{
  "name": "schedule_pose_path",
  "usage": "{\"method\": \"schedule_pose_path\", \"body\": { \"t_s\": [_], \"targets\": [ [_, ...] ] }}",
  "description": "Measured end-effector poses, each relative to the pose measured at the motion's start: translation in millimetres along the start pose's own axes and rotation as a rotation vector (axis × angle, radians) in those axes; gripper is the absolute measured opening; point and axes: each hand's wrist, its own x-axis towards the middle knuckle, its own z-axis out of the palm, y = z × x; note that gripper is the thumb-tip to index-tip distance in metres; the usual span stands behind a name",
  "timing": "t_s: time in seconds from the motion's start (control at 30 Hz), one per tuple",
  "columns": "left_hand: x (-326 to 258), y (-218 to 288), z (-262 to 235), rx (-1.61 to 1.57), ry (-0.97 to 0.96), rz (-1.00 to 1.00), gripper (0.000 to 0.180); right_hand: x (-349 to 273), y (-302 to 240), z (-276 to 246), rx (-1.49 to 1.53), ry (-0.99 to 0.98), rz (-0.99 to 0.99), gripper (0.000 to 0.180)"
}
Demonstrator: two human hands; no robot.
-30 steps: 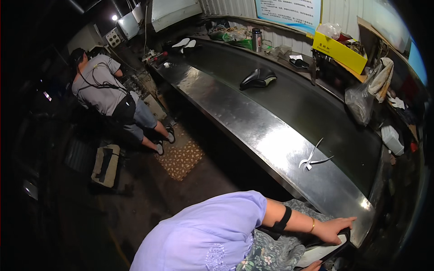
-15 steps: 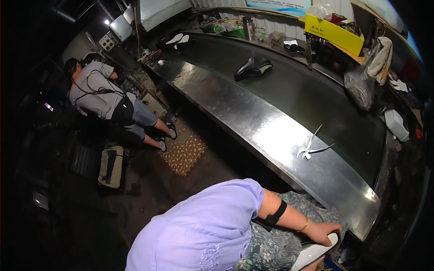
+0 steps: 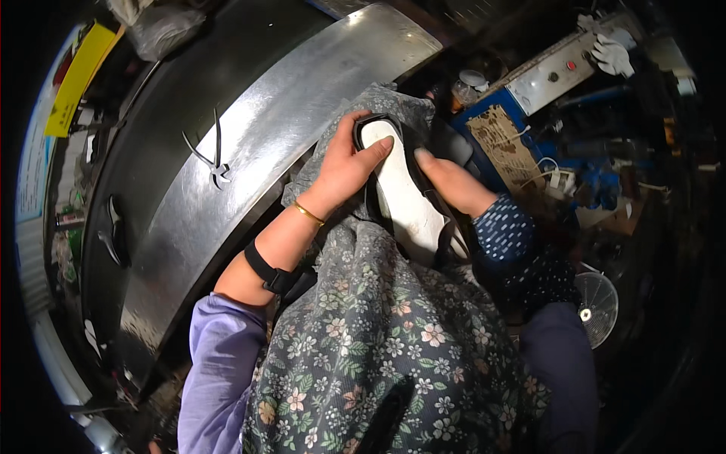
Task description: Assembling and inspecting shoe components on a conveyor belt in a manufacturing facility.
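A black shoe upper with a white insole (image 3: 401, 197) lies sole-side up on my lap, over a floral apron (image 3: 378, 318). My left hand (image 3: 346, 165) grips its rounded far end, the thumb pressed on the white surface and the fingers around the outer edge. My right hand (image 3: 452, 181) holds the black right side, its thumb at the edge; the other fingers are hidden beneath. Left of my hands, pincers (image 3: 217, 168) with spread handles rest on the shiny metal ledge (image 3: 287, 98).
Beyond the ledge runs a dark belt (image 3: 181, 91) with another black shoe (image 3: 113, 231) on it. A yellow box (image 3: 81, 76) stands at the far left. To the right are a blue machine with a control panel (image 3: 556, 76), a white glove (image 3: 611, 54) and a round wire-guarded fan (image 3: 597, 309).
My view has swung to the right and down, so the co-worker has left the picture and both my hands show fully. The shoe stays in my hands; the pincers lie on the ledge.
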Motion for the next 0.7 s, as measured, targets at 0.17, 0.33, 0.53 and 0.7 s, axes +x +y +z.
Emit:
{"method": "schedule_pose_path", "body": {
  "t_s": [0.17, 0.33, 0.53, 0.7],
  "targets": [
    [-10.1, -2.8, 6.1, 0.127, -0.011, 0.061, 0.052, -64.0, 19.2, 27.0, -0.043, 0.136, 0.118, 0.057],
    [-9.4, 3.7, -1.2, 0.047, -0.012, 0.021, 0.055, -50.4, -15.6, 55.1, -0.414, 0.188, -0.006, 0.038],
    [-25.2, -3.6, -6.0, -0.435, 0.103, 0.018, 0.054, -25.6, -11.1, 55.7, 0.37, 0.051, -0.198, 0.052],
    [-38.1, 25.7, 0.2, 1.305, 0.369, 0.042, 0.034, -19.6, -52.0, 91.3, -0.112, 0.178, -0.001, 0.059]
  ]
}}
